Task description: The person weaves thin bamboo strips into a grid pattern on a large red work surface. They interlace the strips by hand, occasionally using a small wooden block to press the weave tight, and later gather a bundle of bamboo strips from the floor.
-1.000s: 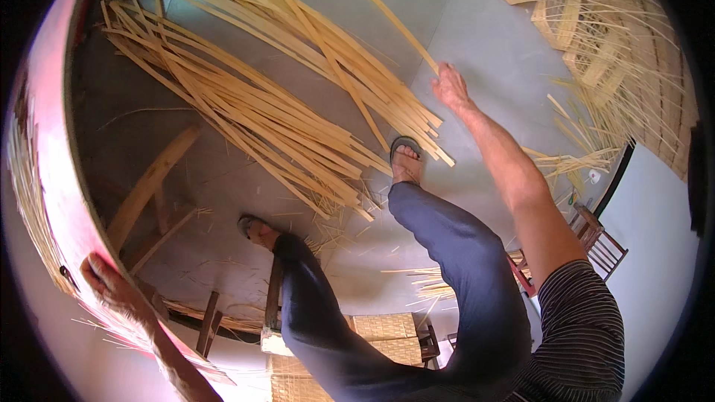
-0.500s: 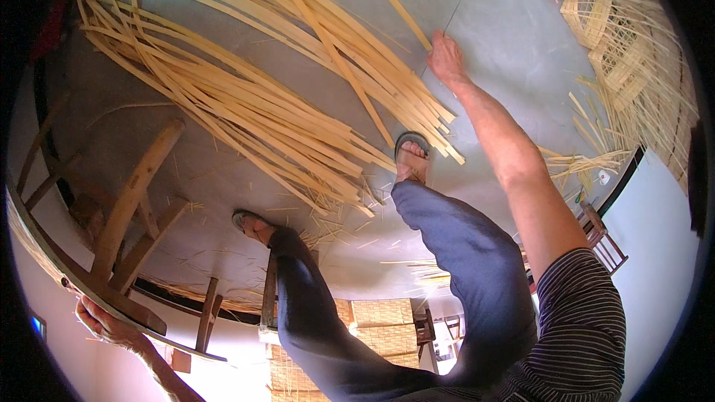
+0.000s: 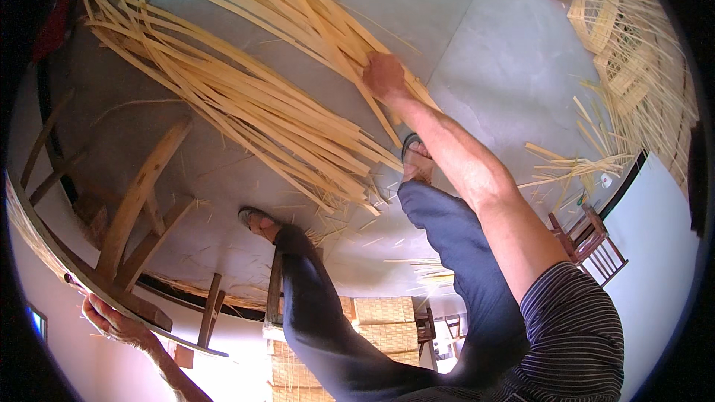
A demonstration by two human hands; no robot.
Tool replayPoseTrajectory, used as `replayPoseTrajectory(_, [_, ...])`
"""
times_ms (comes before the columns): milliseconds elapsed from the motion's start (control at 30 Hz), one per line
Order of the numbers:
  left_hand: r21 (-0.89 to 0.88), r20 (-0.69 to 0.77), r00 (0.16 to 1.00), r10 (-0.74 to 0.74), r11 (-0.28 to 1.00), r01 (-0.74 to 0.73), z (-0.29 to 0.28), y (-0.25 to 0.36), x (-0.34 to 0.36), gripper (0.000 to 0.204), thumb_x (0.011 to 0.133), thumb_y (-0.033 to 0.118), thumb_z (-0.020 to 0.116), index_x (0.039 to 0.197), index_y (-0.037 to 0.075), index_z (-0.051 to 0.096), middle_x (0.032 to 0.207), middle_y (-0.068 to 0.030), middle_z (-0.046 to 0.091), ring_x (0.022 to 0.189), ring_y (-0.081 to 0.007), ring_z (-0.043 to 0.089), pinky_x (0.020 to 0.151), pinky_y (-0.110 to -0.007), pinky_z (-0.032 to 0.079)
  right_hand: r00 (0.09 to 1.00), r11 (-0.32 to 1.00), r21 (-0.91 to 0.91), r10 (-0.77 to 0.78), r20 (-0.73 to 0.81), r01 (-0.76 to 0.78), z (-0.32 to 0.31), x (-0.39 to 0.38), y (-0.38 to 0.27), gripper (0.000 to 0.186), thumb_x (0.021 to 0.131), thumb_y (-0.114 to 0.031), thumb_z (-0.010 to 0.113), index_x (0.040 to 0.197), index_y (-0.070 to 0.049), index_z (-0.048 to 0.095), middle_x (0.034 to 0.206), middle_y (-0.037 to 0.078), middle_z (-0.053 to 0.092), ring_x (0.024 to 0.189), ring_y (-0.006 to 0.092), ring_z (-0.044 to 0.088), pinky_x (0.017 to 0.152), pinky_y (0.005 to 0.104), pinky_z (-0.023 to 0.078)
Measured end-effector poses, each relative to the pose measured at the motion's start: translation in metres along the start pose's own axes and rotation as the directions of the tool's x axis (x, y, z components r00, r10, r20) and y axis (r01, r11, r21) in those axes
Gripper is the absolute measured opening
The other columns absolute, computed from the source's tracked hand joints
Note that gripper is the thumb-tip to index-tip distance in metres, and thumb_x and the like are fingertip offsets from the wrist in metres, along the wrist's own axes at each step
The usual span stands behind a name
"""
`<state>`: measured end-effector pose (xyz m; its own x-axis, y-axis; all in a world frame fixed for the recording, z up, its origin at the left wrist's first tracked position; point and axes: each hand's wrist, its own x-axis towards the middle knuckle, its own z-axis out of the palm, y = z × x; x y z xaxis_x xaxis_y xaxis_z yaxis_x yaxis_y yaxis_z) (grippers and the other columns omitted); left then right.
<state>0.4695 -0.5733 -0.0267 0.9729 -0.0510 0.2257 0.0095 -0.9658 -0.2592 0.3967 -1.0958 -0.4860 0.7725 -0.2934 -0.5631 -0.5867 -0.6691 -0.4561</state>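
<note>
My right hand (image 3: 385, 78) reaches far out over the floor and is closed on a bamboo strip at the right-hand bundle of long, pale bamboo strips (image 3: 328, 48). The fingertips are hidden and the hand is slightly blurred, so which strips it touches is unclear. To the left of that bundle lies a second bundle of bamboo strips (image 3: 275, 115), fanned out across the floor. At the lower left, my left hand (image 3: 115, 321) is by the edge of a wooden bench (image 3: 141, 309), its fingers bent; what they hold is hidden.
My sandalled feet (image 3: 261, 223) stand near the bundles' close ends. Partly woven bamboo baskets (image 3: 625, 67) lie at the far right, with short strips (image 3: 573, 164) beside them. A wooden chair (image 3: 592, 242) stands by the right wall. Small scraps litter the floor.
My right hand has moved left from the floor with a single bamboo strip, onto the right-hand bundle. My left hand stays at the bench edge.
</note>
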Motion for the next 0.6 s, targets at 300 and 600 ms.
replayPoseTrajectory(300, [-0.16, 0.018, 0.99, -0.14, 0.977, 0.141, 0.002, 0.003, -0.005, 0.044, 0.102, 0.05, 0.046, 0.118, 0.011, 0.058, 0.103, -0.006, 0.061, 0.097, -0.0208, 0.061, 0.085, -0.041, 0.052, 0.996, 0.995, -0.084, 0.047, -0.071, -0.053, -0.01, -0.009, 0.003, 0.018, 0.088, -0.012, 0.059, 0.1, 0.001, 0.061, 0.095, 0.026, 0.067, 0.094, 0.0441, 0.065, 0.08, 0.0533, 0.053])
replayPoseTrajectory(600, [-0.173, 0.021, 0.987, -0.157, 0.972, 0.158, 0.001, 0.007, -0.006, 0.044, 0.102, 0.049, 0.044, 0.115, 0.011, 0.061, 0.103, -0.0051, 0.061, 0.099, -0.0185, 0.061, 0.088, -0.042, 0.052, 0.997, 0.914, -0.405, -0.025, -0.071, -0.006, -0.009, -0.012, 0.008, 0.024, 0.086, -0.007, 0.063, 0.109, 0.0, 0.062, 0.107, 0.022, 0.064, 0.099, 0.0368, 0.065, 0.081, 0.0481, 0.054])
